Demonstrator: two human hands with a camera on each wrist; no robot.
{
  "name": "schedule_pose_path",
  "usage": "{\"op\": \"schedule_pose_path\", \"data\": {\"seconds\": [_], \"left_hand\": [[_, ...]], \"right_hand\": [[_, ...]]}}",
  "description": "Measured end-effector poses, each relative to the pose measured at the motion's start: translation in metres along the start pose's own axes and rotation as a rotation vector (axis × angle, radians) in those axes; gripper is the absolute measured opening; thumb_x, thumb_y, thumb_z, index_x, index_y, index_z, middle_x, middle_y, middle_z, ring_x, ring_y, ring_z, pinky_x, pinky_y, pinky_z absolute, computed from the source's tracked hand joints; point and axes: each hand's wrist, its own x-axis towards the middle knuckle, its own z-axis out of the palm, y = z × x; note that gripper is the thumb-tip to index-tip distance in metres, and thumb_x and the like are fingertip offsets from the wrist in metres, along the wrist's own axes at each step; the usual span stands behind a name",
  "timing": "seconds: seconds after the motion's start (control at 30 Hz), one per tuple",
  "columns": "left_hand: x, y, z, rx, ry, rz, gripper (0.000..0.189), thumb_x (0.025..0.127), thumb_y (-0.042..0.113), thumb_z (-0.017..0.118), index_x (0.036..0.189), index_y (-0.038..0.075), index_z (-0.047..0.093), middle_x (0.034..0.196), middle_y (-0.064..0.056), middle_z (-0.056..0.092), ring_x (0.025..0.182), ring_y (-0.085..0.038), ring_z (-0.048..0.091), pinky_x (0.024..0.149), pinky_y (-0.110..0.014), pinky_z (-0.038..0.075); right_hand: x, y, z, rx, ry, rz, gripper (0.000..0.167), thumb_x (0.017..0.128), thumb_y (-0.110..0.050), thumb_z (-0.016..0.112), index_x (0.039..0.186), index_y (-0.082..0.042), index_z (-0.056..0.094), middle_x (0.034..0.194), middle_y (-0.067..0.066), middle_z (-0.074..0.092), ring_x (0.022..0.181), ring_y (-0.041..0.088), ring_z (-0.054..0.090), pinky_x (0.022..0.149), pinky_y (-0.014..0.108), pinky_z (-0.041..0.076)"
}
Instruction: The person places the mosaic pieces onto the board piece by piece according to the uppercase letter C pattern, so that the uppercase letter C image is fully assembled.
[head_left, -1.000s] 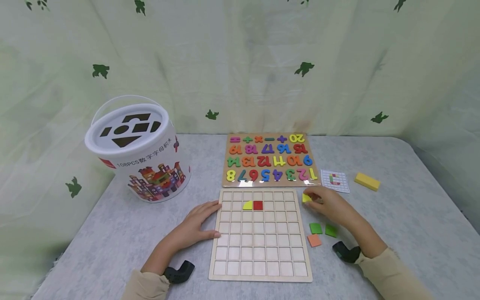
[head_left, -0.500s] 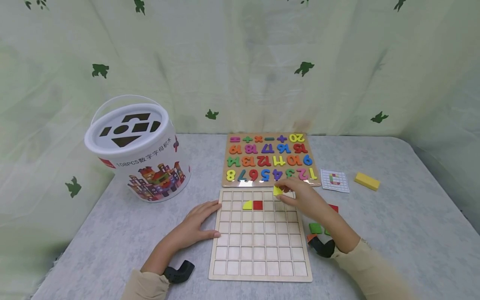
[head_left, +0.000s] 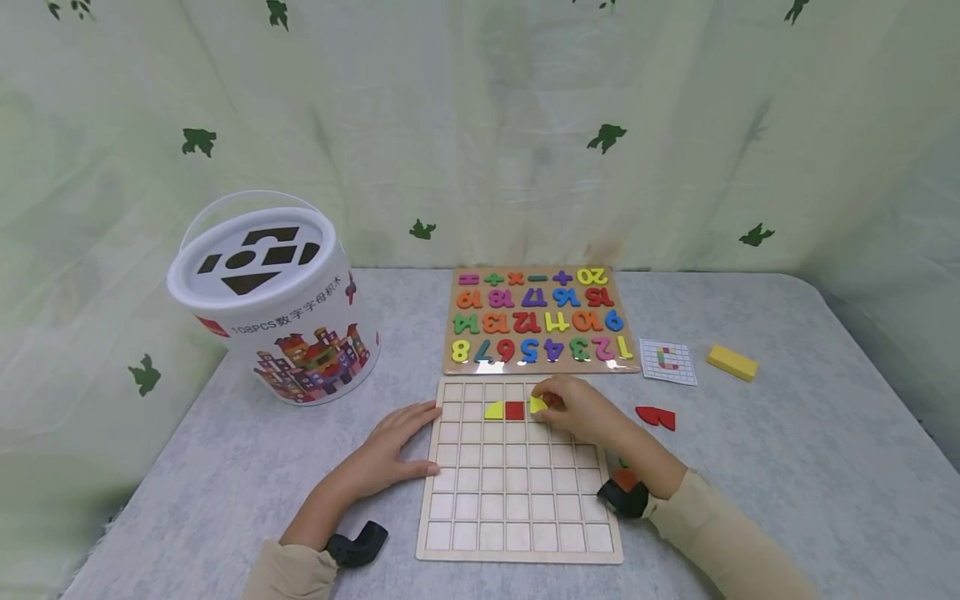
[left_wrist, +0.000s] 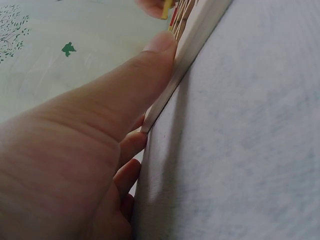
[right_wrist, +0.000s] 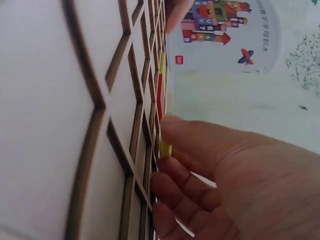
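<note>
A: What lies nearest?
B: Two beige sleeves (head_left: 295,575), with a black device (head_left: 358,546) at each wrist. Beyond the cuffs, a wooden grid board (head_left: 491,535) lies flat on the grey table (head_left: 795,475).

A: State of the left hand (head_left: 381,454)?
B: Fingers extended, thumb spread away from them, resting against the board's left edge. It grips nothing.

A: Loose pieces at the right?
B: An orange piece (head_left: 625,479), partly covered by the right wrist device. Further off, two red pieces (head_left: 647,415) lie side by side on the table.

A: And the right hand (head_left: 588,412)?
B: Thumb and fingers pinch a small yellow tile (head_left: 537,405) at the board's second row from the far edge, just right of a red square (head_left: 514,411). Whether the tile is seated cannot be told.

A: Left of that square?
B: A yellow corner piece (head_left: 494,410) occupies the adjacent cell.

A: Farther back?
B: A number puzzle (head_left: 540,308) beyond the board; a printed grid card (head_left: 667,362) and a yellow block (head_left: 732,363) to its right; a white lidded bucket (head_left: 273,333) at left; and a pale curtain (head_left: 510,183) with green leaf shapes behind.
</note>
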Motion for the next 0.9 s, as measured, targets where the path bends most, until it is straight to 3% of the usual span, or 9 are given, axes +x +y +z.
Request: {"op": "schedule_pose_path", "data": {"seconds": [0.47,0.63,0.9], "left_hand": [[0.0,0.0,0.0,0.0,0.006,-0.003,0.082,0.073,0.054,0.064,0.139,0.017,0.035,0.145,-0.003,0.026,0.132,-0.029,0.017,0.103,-0.054,0.013],[0.0,0.0,0.0,-0.004,0.003,-0.001,0.081,0.073,0.053,0.065,0.139,0.016,0.035,0.145,-0.004,0.026,0.132,-0.029,0.016,0.103,-0.054,0.013],[-0.001,0.001,0.0,-0.009,0.0,-0.007,0.081,0.073,0.053,0.064,0.139,0.017,0.035,0.145,-0.003,0.026,0.132,-0.029,0.016,0.103,-0.054,0.012]], "right_hand": [[-0.002,0.004,0.004,-0.029,-0.01,-0.048,0.021,0.082,-0.013,0.066,0.103,-0.01,0.064,0.083,-0.005,0.052,0.075,0.012,0.047,0.068,0.026,0.045],[-0.002,0.003,0.003,0.003,-0.036,-0.022,0.021,0.081,-0.014,0.067,0.102,-0.011,0.065,0.086,-0.006,0.054,0.077,0.012,0.048,0.07,0.026,0.045],[-0.01,-0.002,-0.005,0.011,-0.068,-0.005,0.037,0.082,-0.02,0.067,0.117,-0.01,0.059,0.099,-0.004,0.056,0.086,0.012,0.05,0.076,0.028,0.046]]}}
